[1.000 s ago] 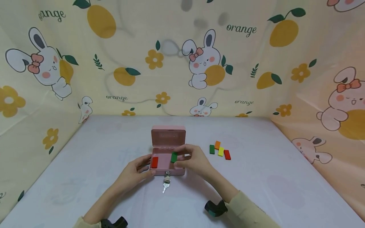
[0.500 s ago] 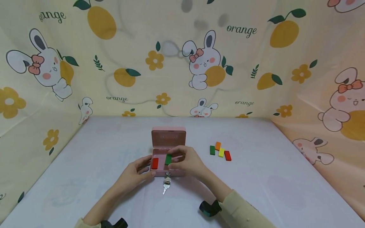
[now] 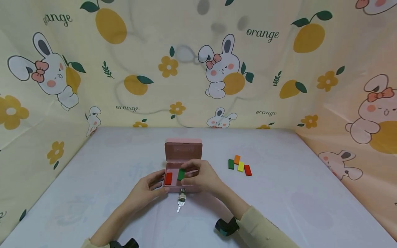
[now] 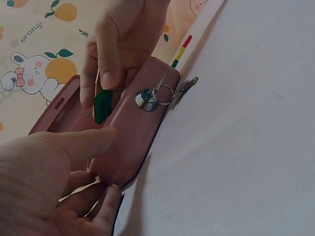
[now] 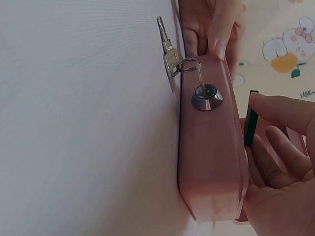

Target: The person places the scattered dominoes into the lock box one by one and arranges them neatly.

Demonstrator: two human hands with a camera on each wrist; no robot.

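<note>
Green block (image 3: 181, 174): over/in the open box (image 3: 173, 189), about mid-width, right of the red block (image 3: 168, 178) lying at the box's L end; gap btwn the two. It's tilted, not flat; can't tell if its low end touches the box floor.

R hand (image 3: 203, 175): narrow pinch, green block btwn thumb & fingertips; hand reaches in over the box's R side. L hand (image 3: 149, 189): holds the box at its front L corner, thumb on the front rim, fingers round the side.

Risks, my read: pinch is near one end, so block could swing or slip & drop askew; if lowered too far L it'd prob. land on the red block, too near the front it'd catch the rim. R fingers could also knock the red block. L thumb's on the rim, so a wide miss might hit it.

Lid (image 3: 183, 152) stands up at the back; a bump from the R knuckles could tip it fwd. Keys (image 3: 181, 205) hang off the lock (image 3: 182, 190) out front; a sleeve might snag them if an arm cuts low.

Further R, on the table (image 3: 93, 193), well apart from the box: 4 spares, i.e. 2nd green (image 3: 231, 164), orange (image 3: 237, 159), yellow (image 3: 240, 166), 2nd red (image 3: 247, 170). Tightly grouped, so picking one could nudge its neighbors.
</note>
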